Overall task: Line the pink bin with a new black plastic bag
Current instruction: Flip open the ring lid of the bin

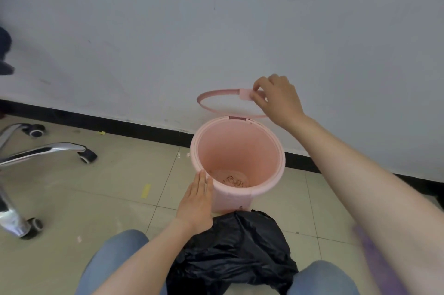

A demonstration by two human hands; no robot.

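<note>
The pink bin (pixel 260 189) stands on the tiled floor by the wall, with no bag inside and some debris on its bottom. Its hinged pink ring (pixel 216 93) is swung up at the back. My right hand (pixel 278 100) pinches the tab at the ring's top and holds it raised. My left hand (pixel 198 198) lies flat, fingers straight, against the bin's near-left rim and wall. A crumpled black plastic bag (pixel 230 254) lies on the floor between my knees, just in front of the bin.
A white wall with a black skirting board (pixel 120 124) runs right behind the bin. An office chair's chrome base with castors (pixel 48 150) stands at the left. My knees in jeans (pixel 115 261) are at the bottom edge.
</note>
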